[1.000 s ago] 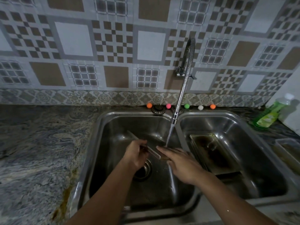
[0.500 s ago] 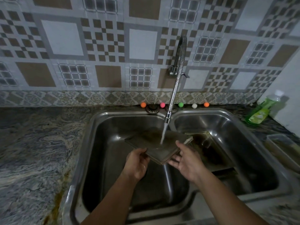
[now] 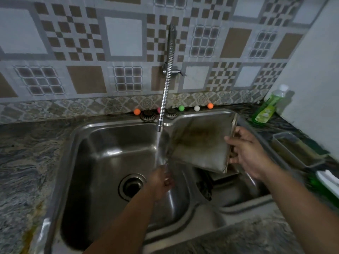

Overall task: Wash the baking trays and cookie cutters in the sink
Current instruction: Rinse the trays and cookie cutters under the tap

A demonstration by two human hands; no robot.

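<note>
Sink (image 3: 110,129), steel, two basins: it fills the middle of my view, set into a grey marbled counter (image 3: 23,162).

Tap (image 3: 166,85), a coiled metal hose: it drops from the tiled wall (image 3: 122,35) at 12 o'clock and pours a stream of water (image 3: 159,147) into the left basin, beside the divider.

Left hand (image 3: 161,178): I hold it under the stream, over the left basin, at about 3 o'clock from the drain (image 3: 132,186). It holds nothing; water and blur hide how far my fingers are curled, so I cannot tell more.

Right hand (image 3: 244,154): it grips the right edge of a baking tray (image 3: 200,142), thumb on the face turned to me, fingers wrapped behind.

Baking tray, metal, with a brown stain across the middle: it stands tilted on edge over the right basin, inner face toward me, its left edge just beside the stream.

Second tray (image 3: 223,176): it lies low in the right basin, mostly hidden behind the one I hold.

Dark scrap (image 3: 206,187): on the right basin floor at 6 o'clock from the held tray; too blurred to name.

Small coloured balls (image 3: 181,108): a row along the back rim at 12 o'clock.

Green soap bottle (image 3: 266,109): leaning in the corner at 2 o'clock.

Clear plastic tub (image 3: 297,149): on the counter at 3 o'clock, near my right wrist.
</note>
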